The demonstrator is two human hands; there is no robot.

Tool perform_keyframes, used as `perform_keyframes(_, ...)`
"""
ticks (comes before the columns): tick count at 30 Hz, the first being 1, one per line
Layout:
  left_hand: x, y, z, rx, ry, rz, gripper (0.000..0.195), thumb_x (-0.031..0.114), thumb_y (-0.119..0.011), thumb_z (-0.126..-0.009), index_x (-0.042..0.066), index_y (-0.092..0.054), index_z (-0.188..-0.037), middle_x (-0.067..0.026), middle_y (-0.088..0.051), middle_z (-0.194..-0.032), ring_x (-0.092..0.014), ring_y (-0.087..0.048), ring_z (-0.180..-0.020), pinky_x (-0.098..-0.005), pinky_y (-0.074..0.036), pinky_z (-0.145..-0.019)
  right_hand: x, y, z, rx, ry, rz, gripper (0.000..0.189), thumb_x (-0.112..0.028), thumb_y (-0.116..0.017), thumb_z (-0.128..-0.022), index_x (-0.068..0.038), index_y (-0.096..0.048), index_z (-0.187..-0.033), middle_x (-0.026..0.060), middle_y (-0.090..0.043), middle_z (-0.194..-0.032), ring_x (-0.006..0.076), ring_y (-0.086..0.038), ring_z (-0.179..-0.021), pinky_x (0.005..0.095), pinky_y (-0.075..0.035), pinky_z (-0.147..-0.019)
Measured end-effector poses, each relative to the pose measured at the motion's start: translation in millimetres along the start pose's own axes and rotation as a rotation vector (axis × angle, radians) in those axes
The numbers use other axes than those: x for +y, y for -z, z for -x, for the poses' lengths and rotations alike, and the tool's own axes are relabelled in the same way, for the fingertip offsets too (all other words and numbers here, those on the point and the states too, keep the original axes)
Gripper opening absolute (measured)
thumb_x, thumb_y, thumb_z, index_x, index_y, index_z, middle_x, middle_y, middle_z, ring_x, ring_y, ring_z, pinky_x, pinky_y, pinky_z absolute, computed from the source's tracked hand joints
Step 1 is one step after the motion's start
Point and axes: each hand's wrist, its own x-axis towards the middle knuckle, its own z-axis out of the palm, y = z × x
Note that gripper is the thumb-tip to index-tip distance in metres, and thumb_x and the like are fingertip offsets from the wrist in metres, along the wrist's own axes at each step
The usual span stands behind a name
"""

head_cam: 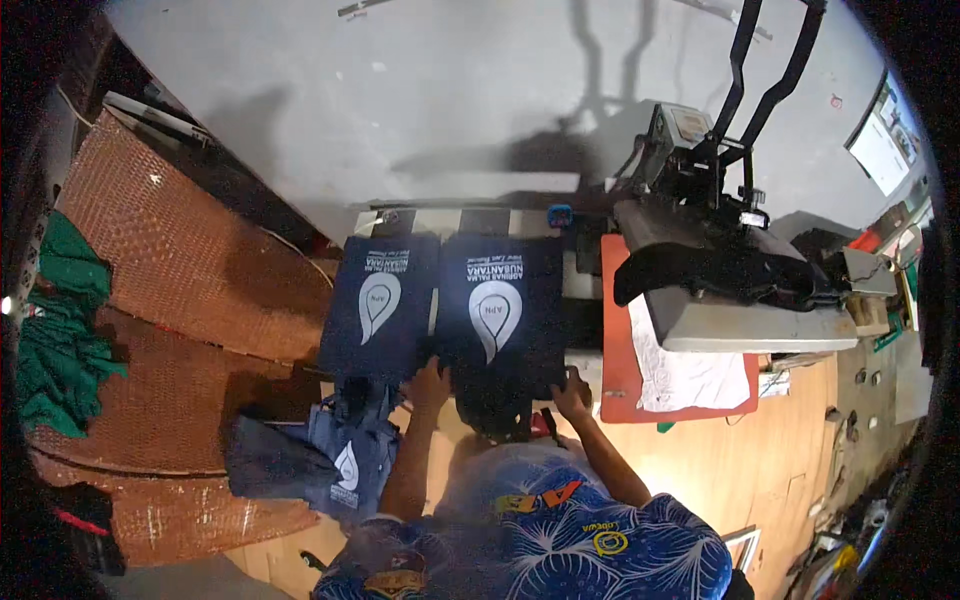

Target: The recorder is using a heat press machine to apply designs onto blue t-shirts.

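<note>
Two dark blue cloth pieces lie side by side before me, each with a white drop-shaped print and white lettering. My left hand (430, 384) is at the near left corner of the right cloth piece (540, 322), close to the left cloth piece (345, 330). At the near right corner of that same right piece, my right hand (574, 393) has its fingers bent around the edge. Dark folds hang from its near side towards my body. Below the left piece, a crumpled dark blue cloth (307, 465) shows a similar print.
On the right stands a heat press (750, 322), its grey upper plate raised over a red-orange pad (619, 375) with a white cloth (690, 379) on it. A small blue object (559, 215) sits beyond the pieces. Green cloth (64, 337) lies on brown textured sheeting (172, 390) at left.
</note>
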Motion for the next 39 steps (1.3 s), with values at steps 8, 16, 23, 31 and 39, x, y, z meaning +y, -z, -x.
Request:
perform_keyframes(8, -8, -16, -15, 0.117, -0.032, -0.182, 0.036, 0.031, -0.060, -0.090, 0.013, -0.057, -0.121, -0.0138, -0.060, -0.119, -0.038, -0.065, -0.093, -0.0500, -0.052, -0.075, -17, -8, 12, 0.098, -0.052, 0.187, 0.044, -0.027, -0.070, -0.080, -0.010, -0.050, -0.116, 0.0211, -0.068, -0.088, 0.0421, -0.066, -0.082, 0.0514, -0.053, -0.071)
perform_keyframes(16, 2, -17, -17, 0.171, -0.024, -0.216, 0.032, 0.026, -0.054, -0.095, 0.010, -0.052, -0.122, -0.0135, -0.059, -0.120, -0.038, -0.065, -0.091, -0.0484, -0.053, -0.074, -5, -26, 10, 0.006, -0.129, 0.214, 0.057, -0.027, -0.074, -0.077, -0.007, -0.046, -0.122, 0.0216, -0.068, -0.090, 0.0414, -0.066, -0.085, 0.0506, -0.053, -0.072)
perform_keyframes(23, -12, -28, -16, 0.159, -0.024, -0.213, 0.028, 0.027, -0.053, -0.096, 0.008, -0.053, -0.117, -0.0172, -0.057, -0.115, -0.041, -0.064, -0.088, -0.0516, -0.052, -0.072, -14, -18, 9, -0.062, -0.111, 0.291, 0.064, -0.028, -0.073, -0.077, -0.006, -0.041, -0.127, 0.0237, -0.067, -0.090, 0.0427, -0.066, -0.084, 0.0511, -0.053, -0.071)
perform_keyframes(31, -9, -23, -6, 0.121, 0.053, -0.315, 0.034, 0.027, -0.059, -0.092, 0.007, -0.051, -0.118, -0.0168, -0.058, -0.110, -0.039, -0.064, -0.093, -0.0504, -0.051, -0.077, -21, -12, 10, -0.081, -0.058, 0.304, 0.060, -0.027, -0.073, -0.077, -0.005, -0.041, -0.123, 0.0221, -0.067, -0.087, 0.0408, -0.067, -0.083, 0.0510, -0.053, -0.069)
perform_keyframes(39, -14, -41, -17, 0.172, -0.016, -0.311, 0.041, 0.013, -0.061, -0.088, 0.008, -0.049, -0.127, -0.0174, -0.051, -0.122, -0.038, -0.054, -0.113, -0.0471, -0.048, -0.090, -38, 0, 1, 0.084, -0.069, 0.226, 0.051, -0.022, -0.071, -0.082, -0.001, -0.048, -0.123, 0.0246, -0.062, -0.114, 0.0403, -0.062, -0.103, 0.0455, -0.051, -0.086)
